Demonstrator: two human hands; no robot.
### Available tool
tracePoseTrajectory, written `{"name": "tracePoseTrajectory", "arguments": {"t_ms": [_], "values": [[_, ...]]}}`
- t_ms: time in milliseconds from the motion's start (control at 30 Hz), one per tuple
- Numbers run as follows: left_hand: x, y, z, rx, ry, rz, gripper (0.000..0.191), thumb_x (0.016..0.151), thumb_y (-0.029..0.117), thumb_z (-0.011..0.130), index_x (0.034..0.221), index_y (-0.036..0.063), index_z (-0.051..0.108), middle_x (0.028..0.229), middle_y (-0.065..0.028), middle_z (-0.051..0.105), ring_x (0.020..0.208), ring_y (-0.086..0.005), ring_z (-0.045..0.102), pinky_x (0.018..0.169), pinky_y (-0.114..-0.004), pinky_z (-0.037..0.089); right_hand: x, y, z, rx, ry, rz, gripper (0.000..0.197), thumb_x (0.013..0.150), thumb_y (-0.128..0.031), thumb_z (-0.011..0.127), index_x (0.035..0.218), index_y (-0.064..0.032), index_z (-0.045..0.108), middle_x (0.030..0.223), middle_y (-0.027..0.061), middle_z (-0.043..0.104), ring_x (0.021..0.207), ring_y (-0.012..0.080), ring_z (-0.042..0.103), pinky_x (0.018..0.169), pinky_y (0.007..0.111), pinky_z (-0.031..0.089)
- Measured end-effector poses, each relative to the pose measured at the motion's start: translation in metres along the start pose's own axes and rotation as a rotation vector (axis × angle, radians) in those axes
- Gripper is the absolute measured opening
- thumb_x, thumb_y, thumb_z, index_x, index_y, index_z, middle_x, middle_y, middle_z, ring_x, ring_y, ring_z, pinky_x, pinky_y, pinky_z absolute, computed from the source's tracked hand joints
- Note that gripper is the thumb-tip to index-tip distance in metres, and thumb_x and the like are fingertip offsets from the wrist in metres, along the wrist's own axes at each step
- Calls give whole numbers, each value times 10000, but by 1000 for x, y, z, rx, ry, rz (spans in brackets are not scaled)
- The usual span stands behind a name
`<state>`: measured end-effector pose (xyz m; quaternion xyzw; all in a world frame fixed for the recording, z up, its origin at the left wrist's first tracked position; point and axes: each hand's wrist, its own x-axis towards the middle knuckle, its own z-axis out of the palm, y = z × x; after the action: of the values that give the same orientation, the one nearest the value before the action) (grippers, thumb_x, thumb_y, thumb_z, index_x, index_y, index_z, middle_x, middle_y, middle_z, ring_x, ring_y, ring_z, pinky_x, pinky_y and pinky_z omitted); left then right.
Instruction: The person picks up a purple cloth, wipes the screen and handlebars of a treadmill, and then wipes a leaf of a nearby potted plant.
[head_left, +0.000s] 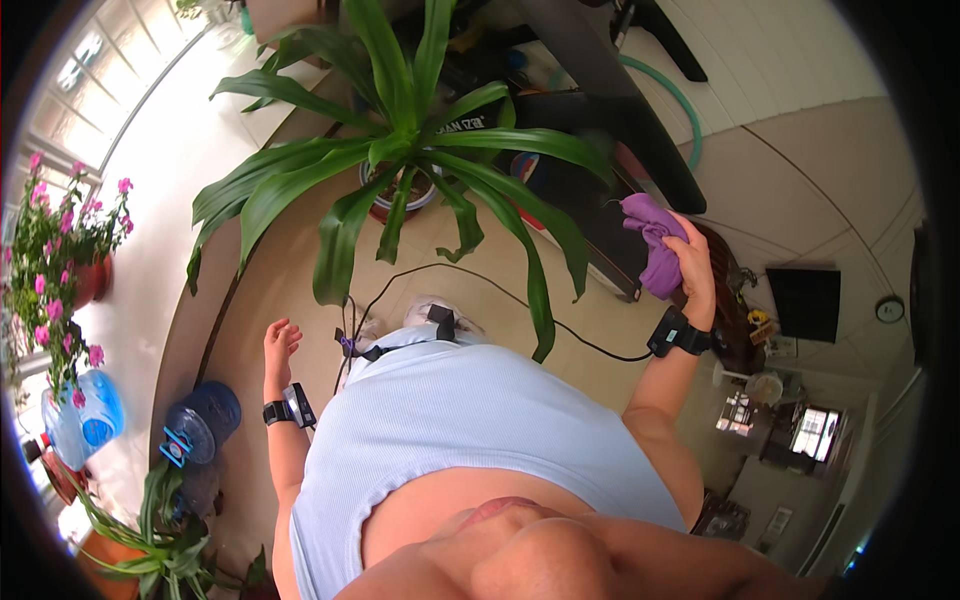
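A bunched purple cloth (654, 244) is gripped in my right hand (694, 262), held out at the right beside the dark frame of a large piece of equipment. My left hand (281, 345) hangs at the left with its fingers apart and slightly bent, holding nothing. Each wrist wears a black strap with a small device. Ahead of me a potted plant with long, broad green leaves (405, 142) spreads across the upper middle; its round pot (401, 196) stands on the floor. Some leaf tips reach down towards my body, and others lie near the purple cloth.
A black cable (480, 276) loops from my right wrist device across the floor view. At left, a pink-flowered plant (56, 292) and a blue water bottle (94, 420) stand on a pale ledge; another large bottle (206, 420) is below it. A black box (592, 240) lies right of the leafy plant.
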<state>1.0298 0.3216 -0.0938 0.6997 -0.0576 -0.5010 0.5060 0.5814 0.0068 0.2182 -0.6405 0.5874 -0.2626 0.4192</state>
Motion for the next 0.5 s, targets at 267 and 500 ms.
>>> {"name": "tracePoseTrajectory", "arguments": {"t_ms": [267, 500], "values": [[40, 18, -6, 52, -157, -65, 287, 825, 196, 441, 1076, 56, 428, 921, -58, 548, 804, -125, 537, 672, -227, 401, -85, -107, -22, -218, 35, -14, 411, 677, 23, 428, 1086, 24, 473, 1006, 74, 527, 890, 116, 489, 798, 206, 358], [54, 67, 23, 227, -390, -33, 298, 830, 214, 435, 1081, 54, 446, 956, -62, 547, 856, -134, 520, 752, -263, 376, -144, -89, -60, -138, 298, 132, 406, 691, 6, 439, 1095, 34, 465, 995, 76, 530, 872, 130, 496, 788, 212, 369]]}}
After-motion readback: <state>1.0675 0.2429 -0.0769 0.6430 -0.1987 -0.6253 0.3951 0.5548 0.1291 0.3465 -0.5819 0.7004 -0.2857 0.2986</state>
